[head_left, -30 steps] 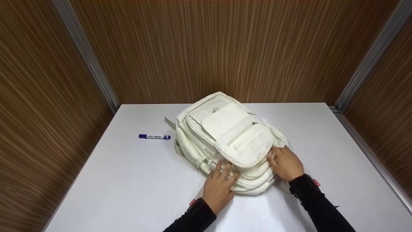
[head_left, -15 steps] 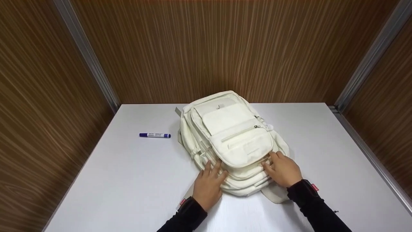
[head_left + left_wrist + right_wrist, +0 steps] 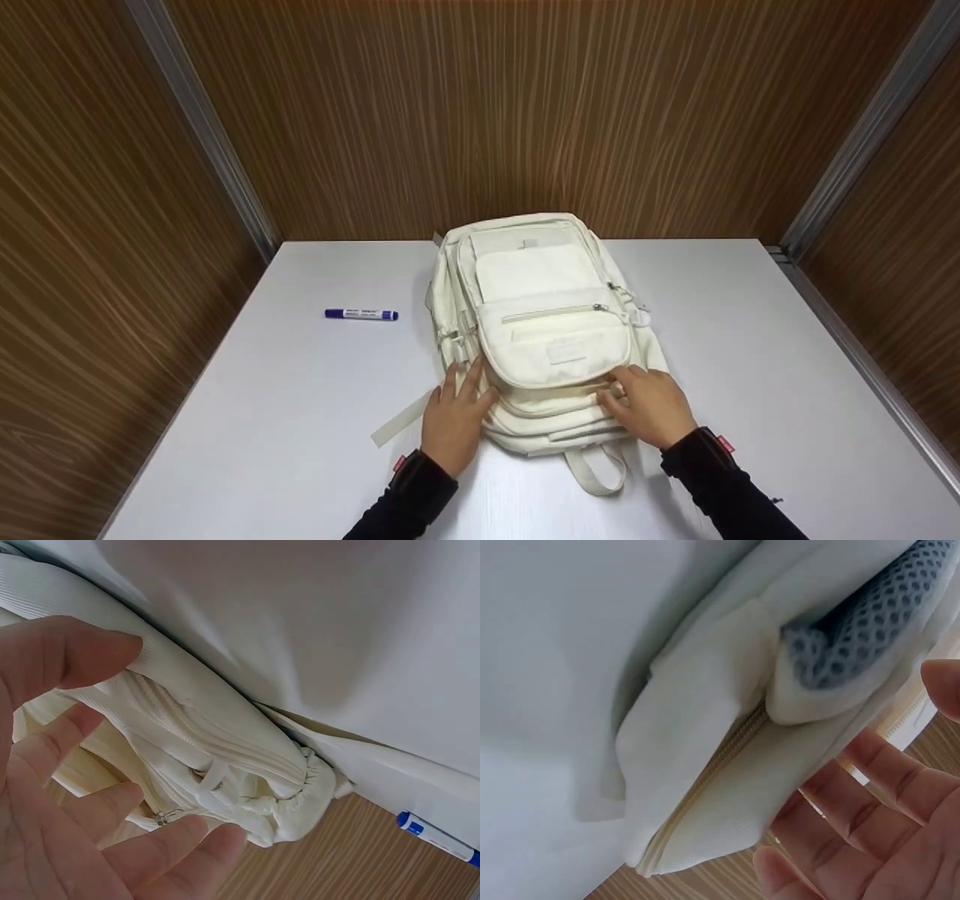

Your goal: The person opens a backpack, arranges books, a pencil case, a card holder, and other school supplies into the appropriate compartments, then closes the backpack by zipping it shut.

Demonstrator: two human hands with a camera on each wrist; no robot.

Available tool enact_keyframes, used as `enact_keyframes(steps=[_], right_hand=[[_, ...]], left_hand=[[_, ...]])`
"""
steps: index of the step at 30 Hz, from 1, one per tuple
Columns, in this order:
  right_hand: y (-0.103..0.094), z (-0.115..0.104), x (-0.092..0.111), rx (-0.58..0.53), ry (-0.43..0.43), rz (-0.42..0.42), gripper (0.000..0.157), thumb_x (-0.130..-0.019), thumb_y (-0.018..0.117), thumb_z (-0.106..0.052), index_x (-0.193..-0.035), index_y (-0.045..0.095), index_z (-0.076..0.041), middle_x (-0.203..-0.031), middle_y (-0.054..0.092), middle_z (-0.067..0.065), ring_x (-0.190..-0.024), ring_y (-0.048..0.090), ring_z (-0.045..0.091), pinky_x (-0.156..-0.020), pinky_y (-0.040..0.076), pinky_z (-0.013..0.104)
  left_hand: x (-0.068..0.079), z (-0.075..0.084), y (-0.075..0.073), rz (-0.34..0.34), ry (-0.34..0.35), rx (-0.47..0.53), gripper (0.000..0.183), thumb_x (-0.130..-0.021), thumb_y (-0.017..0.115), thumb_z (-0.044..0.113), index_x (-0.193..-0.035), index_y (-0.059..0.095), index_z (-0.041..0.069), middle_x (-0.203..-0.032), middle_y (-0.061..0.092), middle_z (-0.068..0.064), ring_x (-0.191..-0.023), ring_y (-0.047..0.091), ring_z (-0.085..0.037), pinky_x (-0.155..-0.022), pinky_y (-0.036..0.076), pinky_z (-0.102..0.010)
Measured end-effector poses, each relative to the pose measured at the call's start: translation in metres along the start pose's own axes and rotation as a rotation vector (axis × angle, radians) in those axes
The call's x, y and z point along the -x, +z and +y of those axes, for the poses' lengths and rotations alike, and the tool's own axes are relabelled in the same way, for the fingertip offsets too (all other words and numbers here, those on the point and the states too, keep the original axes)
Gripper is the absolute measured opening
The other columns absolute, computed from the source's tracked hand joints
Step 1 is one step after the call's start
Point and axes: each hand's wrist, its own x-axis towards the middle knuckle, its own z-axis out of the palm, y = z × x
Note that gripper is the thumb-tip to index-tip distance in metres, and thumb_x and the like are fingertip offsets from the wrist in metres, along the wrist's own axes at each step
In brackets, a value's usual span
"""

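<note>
A cream backpack (image 3: 551,274) lies front side up on the white table, its several zipped layers toward me. My left hand (image 3: 454,427) rests against its lower left side with spread fingers. In the left wrist view, that hand's thumb stands apart from the fingers (image 3: 169,844). My right hand (image 3: 649,401) touches the lower right edge beneath the front pocket (image 3: 559,352). Seen from the right wrist, its fingers are slightly bent along the bag's side, thumb apart. A blue-grey mesh lining (image 3: 862,622) shows inside a side opening there.
A marker pen (image 3: 361,314) with blue ends lies left of the backpack. One loose strap (image 3: 401,420) extends left of it, and a strap loop (image 3: 600,472) hangs toward me. Wood-grain panels (image 3: 480,112) enclose the white table (image 3: 285,420) at the back and sides.
The backpack has turned counterclockwise and now lies nearly straight. My left hand has moved left with it, and my right hand has shifted slightly left and toward me.
</note>
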Motion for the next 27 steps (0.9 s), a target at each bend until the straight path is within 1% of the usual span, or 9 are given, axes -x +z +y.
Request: enact_keyframes(steps=[4,9,13,15,17,19,22,24,27], right_hand=[[0.002,-0.005,0.001,-0.025,-0.005,-0.009,0.021,-0.085,0.073,-0.028,-0.094,0.069,-0.009,-0.086,0.070,0.006,-0.079,0.068,0.030,-0.088,0.050,0.050],[0.003,-0.005,0.002,-0.079,-0.009,-0.010,0.016,-0.086,0.072,-0.026,-0.094,0.070,-0.011,-0.080,0.068,0.001,-0.071,0.064,0.020,-0.078,0.052,0.044],[0.001,0.005,0.002,-0.162,0.053,0.040,0.007,-0.087,0.071,-0.020,-0.090,0.071,-0.014,-0.074,0.065,-0.004,-0.065,0.058,0.011,-0.063,0.048,0.033],[0.000,0.014,0.000,-0.187,0.086,0.092,0.007,-0.087,0.070,-0.018,-0.090,0.070,-0.012,-0.077,0.064,0.000,-0.068,0.059,0.014,-0.062,0.048,0.035],[0.000,0.024,-0.002,-0.206,0.121,0.104,0.018,-0.088,0.069,-0.020,-0.101,0.068,-0.008,-0.092,0.066,0.010,-0.081,0.063,0.026,-0.071,0.052,0.043],[0.000,0.035,-0.004,-0.220,0.150,0.049,0.038,-0.092,0.065,-0.028,-0.122,0.061,-0.006,-0.119,0.060,0.023,-0.103,0.062,0.042,-0.084,0.050,0.056],[0.000,0.045,-0.005,-0.240,0.187,-0.131,0.061,-0.099,0.051,-0.043,-0.148,0.038,-0.009,-0.145,0.040,0.033,-0.128,0.043,0.055,-0.101,0.037,0.068],[0.001,0.048,-0.003,-0.237,0.186,-0.216,0.067,-0.101,0.044,-0.048,-0.153,0.030,-0.009,-0.149,0.034,0.035,-0.133,0.035,0.058,-0.104,0.031,0.071],[0.002,0.048,0.000,-0.226,0.174,-0.255,0.068,-0.101,0.043,-0.048,-0.152,0.031,-0.006,-0.147,0.037,0.036,-0.136,0.031,0.058,-0.106,0.029,0.071]], left_hand=[[0.000,-0.007,0.000,-0.009,-0.022,-0.003,0.052,-0.076,0.068,-0.001,-0.118,0.063,0.028,-0.150,0.046,-0.007,-0.129,0.050,-0.042,-0.086,0.056,-0.050],[0.002,-0.006,-0.003,-0.003,-0.045,-0.021,0.046,-0.077,0.068,0.004,-0.119,0.063,0.025,-0.145,0.052,-0.009,-0.125,0.054,-0.043,-0.084,0.056,-0.046],[0.007,0.011,-0.012,-0.002,-0.033,-0.030,0.043,-0.079,0.069,0.016,-0.121,0.064,0.015,-0.137,0.058,-0.011,-0.119,0.059,-0.039,-0.084,0.056,-0.041],[0.010,0.023,-0.015,0.006,-0.016,-0.009,0.045,-0.080,0.068,0.023,-0.123,0.062,0.011,-0.135,0.060,-0.012,-0.116,0.060,-0.037,-0.085,0.055,-0.042],[0.012,0.034,-0.015,0.002,0.003,0.017,0.050,-0.082,0.067,0.033,-0.126,0.060,0.010,-0.133,0.060,-0.013,-0.116,0.060,-0.035,-0.088,0.055,-0.042],[0.013,0.042,-0.013,-0.003,0.023,0.013,0.054,-0.084,0.065,0.042,-0.129,0.059,0.011,-0.131,0.060,-0.013,-0.116,0.060,-0.034,-0.089,0.054,-0.041],[0.012,0.046,-0.010,-0.040,0.032,-0.019,0.063,-0.082,0.067,0.054,-0.131,0.058,0.016,-0.128,0.059,-0.013,-0.116,0.059,-0.032,-0.088,0.054,-0.039],[0.012,0.046,-0.009,-0.049,0.033,-0.040,0.064,-0.081,0.067,0.057,-0.131,0.058,0.017,-0.125,0.060,-0.013,-0.115,0.060,-0.031,-0.087,0.054,-0.038],[0.012,0.044,-0.009,-0.058,0.036,-0.037,0.063,-0.081,0.067,0.057,-0.130,0.060,0.018,-0.125,0.061,-0.013,-0.114,0.061,-0.031,-0.086,0.055,-0.037]])
